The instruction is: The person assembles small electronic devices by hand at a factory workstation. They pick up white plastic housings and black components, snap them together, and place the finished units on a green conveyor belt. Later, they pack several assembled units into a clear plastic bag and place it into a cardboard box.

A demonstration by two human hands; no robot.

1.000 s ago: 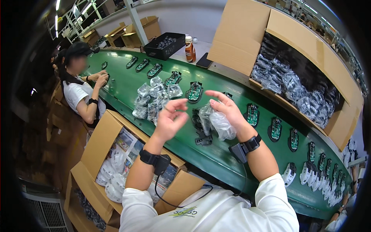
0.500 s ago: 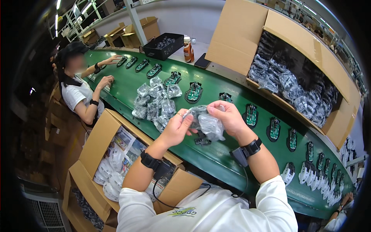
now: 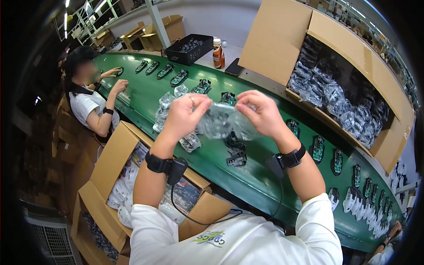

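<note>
A clear plastic bag [image 3: 221, 120] is stretched between my two hands above the green belt. My left hand [image 3: 184, 115] pinches its left upper edge between thumb and fingers, while my right hand [image 3: 259, 112] grips the right upper edge. Small black plastic parts [image 3: 237, 157] lie on the belt just under the bag; some are partly hidden by it. Behind my left hand sits a pile of bagged parts [image 3: 164, 108]. Beyond the bag, a black mouse-shaped base with a green circuit board [image 3: 227, 98] rests on the belt.
More circuit-board bases [image 3: 318, 149] line the green belt [image 3: 274, 190]. A large carton [image 3: 271, 42] of bagged parts stands at far right. At near left is an open carton [image 3: 108, 165] with white shells. A black bin [image 3: 189, 49], a bottle [image 3: 218, 55] and a co-worker [image 3: 90, 104] are farther off.
Both hands have risen and moved apart, pulling the plastic bag wide. More black parts now show on the belt beneath it. The co-worker's hands have shifted left.
</note>
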